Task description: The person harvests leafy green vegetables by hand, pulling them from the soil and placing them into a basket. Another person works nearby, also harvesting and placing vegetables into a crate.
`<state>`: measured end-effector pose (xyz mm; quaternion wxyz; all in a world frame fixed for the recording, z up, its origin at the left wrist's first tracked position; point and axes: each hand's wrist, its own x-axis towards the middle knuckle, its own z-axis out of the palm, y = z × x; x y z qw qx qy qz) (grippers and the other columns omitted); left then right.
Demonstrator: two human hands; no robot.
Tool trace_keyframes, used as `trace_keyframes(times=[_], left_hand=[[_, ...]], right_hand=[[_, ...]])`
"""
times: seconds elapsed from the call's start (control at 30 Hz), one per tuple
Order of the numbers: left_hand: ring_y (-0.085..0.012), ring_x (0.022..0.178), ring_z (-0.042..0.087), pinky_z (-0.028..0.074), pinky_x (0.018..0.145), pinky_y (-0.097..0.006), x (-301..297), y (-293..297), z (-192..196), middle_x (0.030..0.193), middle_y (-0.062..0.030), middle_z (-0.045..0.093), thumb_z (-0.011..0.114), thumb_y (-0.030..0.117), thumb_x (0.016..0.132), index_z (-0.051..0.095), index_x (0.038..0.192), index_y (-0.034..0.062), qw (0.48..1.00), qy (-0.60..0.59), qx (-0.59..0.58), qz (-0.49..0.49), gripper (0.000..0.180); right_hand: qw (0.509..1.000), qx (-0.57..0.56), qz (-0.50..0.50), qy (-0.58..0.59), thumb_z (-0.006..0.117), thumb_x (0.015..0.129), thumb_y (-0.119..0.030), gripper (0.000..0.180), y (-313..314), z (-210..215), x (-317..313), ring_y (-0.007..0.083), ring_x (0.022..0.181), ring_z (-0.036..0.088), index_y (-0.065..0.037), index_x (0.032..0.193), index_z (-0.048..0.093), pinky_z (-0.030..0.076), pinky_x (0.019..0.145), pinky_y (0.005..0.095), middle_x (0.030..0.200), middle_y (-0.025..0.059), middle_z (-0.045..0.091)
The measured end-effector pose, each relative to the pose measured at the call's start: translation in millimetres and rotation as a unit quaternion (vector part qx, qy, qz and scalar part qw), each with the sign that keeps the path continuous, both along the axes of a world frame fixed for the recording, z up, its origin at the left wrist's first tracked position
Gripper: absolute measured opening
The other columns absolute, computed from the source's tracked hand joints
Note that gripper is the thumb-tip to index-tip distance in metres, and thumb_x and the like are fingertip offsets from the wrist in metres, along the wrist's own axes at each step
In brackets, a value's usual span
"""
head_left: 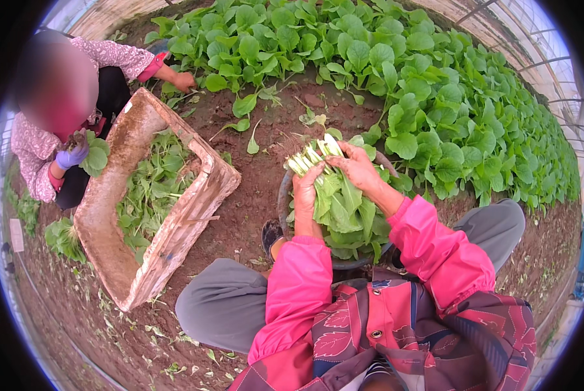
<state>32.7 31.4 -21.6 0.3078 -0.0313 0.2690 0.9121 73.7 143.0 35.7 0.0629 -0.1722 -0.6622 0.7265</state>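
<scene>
The left forearm [298,277] reaches almost straight ahead; the right forearm [429,238] slants inward. Both wear pink sleeves [275,319], with the wrists [307,227] bare. Close together near the centre, the bare left hand [305,192] and right hand [358,171] grip with bent fingers [314,172]. Grey-trousered knees [217,303] bend out to either side.

1 fisheye view (dark-rimmed), head-worn, facing down, close above left hand [303,191] and right hand [359,171]
</scene>
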Motion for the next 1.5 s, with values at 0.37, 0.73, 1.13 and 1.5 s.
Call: trace_keyframes(times=[0.37, 0.73, 1.13, 1.5], left_hand=[[-0.0146, 0.08, 0.06, 0.048, 0.072, -0.027, 1, 7, 15, 0.093, -0.0062, 0.062, 0.058, -0.003, 0.074, 0.057, 0.102, -0.0021, 1.0, 0.011, -0.024, 0.009, 0.028], [-0.0166, 0.074, 0.06, 0.05, 0.067, -0.029, 2, 8, 28, 0.088, -0.0057, 0.06, 0.055, -0.004, 0.068, 0.055, 0.1, -0.0006, 0.991, 0.073, -0.113, -0.003, 0.032], [-0.0148, 0.074, 0.059, 0.048, 0.068, -0.027, 6, 11, 25, 0.085, -0.0065, 0.062, 0.057, -0.005, 0.072, 0.058, 0.093, -0.0038, 0.971, 0.099, -0.165, 0.145, 0.021], [-0.0181, 0.084, 0.059, 0.045, 0.08, -0.028, 6, 12, 50, 0.092, -0.0126, 0.063, 0.057, -0.002, 0.071, 0.055, 0.101, -0.0059, 0.981, 0.107, -0.155, 0.044, 0.03]], right_hand=[[0.966, 0.245, 0.062, -0.058, 0.04, 0.092, -0.027, 0.04, 6, -16, 2, 0.0246, 0.122, 0.037, 0.001, 0.12, 0.048, 0.027, 0.101, 0.0321, 0.129, 0.016, 0.043], [0.889, 0.454, 0.036, 0.042, 0.06, 0.08, -0.019, 0.025, 20, 32, -27, 0.0206, 0.079, 0.059, -0.001, 0.098, 0.058, 0.046, 0.072, 0.0316, 0.087, 0.009, 0.061], [0.945, 0.284, 0.142, -0.082, 0.034, 0.093, -0.035, 0.048, 6, 5, 7, 0.0318, 0.113, 0.046, 0.001, 0.125, 0.039, 0.036, 0.094, 0.0333, 0.125, 0.0195, 0.044], [0.959, 0.268, 0.053, -0.071, 0.036, 0.091, -0.028, 0.034, -3, -13, 22, 0.0398, 0.091, 0.051, 0.001, 0.101, 0.051, 0.04, 0.077, 0.0443, 0.097, 0.0242, 0.054]])
